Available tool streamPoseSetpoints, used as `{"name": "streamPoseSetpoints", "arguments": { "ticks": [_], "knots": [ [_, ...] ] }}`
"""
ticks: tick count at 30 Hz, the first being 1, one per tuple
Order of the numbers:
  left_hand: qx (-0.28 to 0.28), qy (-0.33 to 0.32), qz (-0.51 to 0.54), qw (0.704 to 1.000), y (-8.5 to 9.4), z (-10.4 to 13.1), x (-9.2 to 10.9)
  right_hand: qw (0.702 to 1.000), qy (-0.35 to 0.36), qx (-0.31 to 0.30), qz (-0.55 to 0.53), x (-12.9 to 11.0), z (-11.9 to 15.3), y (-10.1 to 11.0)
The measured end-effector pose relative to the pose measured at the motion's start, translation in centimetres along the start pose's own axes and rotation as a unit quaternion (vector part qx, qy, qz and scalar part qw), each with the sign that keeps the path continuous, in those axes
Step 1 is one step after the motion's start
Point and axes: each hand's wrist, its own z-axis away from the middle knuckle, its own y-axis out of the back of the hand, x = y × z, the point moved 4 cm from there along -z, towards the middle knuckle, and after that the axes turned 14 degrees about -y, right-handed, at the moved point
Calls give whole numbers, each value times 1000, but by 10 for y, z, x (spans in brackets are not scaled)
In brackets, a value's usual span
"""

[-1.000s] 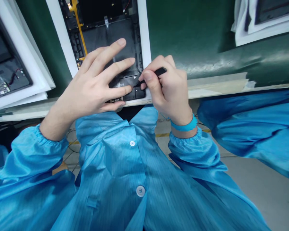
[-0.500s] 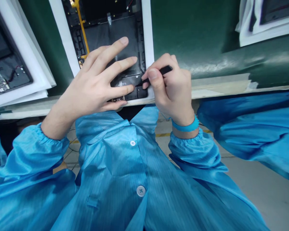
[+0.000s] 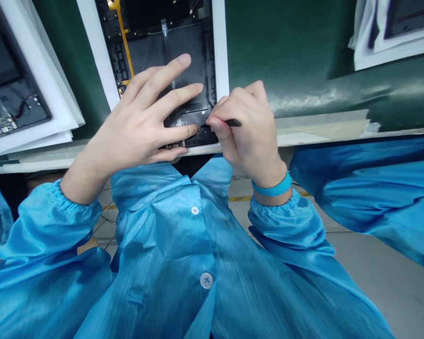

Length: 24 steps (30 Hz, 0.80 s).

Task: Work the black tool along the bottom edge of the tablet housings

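An opened black tablet housing (image 3: 192,44) lies before me, with an orange flex cable (image 3: 125,42) along its left side. Across its lower part spreads my left hand (image 3: 137,117), fingers stretched apart, one fingertip pressing near the bottom right corner. My right hand (image 3: 247,127) is closed in a pinch around a slim black tool (image 3: 233,123) at that same corner. The tool's tip is hidden behind my fingers, and whether it is tweezers or a pry stick I cannot tell. A blue band (image 3: 273,188) circles my right wrist.
White sheets (image 3: 222,52) lie under the housing on the green mat (image 3: 289,42). Similar housings on white sheets are at the left (image 3: 10,80) and upper right (image 3: 410,21). Tape (image 3: 314,127) runs along the table's front edge. A blue sleeve (image 3: 374,188) of another person shows at right.
The black tool has tipped lower in my right hand, and the fingers have bunched closer around it. My left hand holds its pose. The whole view has shifted slightly.
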Motion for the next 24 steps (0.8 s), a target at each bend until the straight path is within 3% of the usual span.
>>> {"name": "streamPoseSetpoints", "arguments": {
  "ticks": [6,9,13,20,24],
  "knots": [
    [6,12,34,999,3,-1,2,993,89,82,15,1,8,0],
    [5,22,50,998,5,-3,2,987,77,132,-46,5,13,3],
    [-3,-2,53,999,9,-7,2,990,34,132,-31,6,14,3],
    [-16,-23,36,999,10,-8,-1,988,73,134,-2,3,12,5],
    [-13,-17,32,999,10,-6,0,994,41,104,17,6,11,4]
  ]
}}
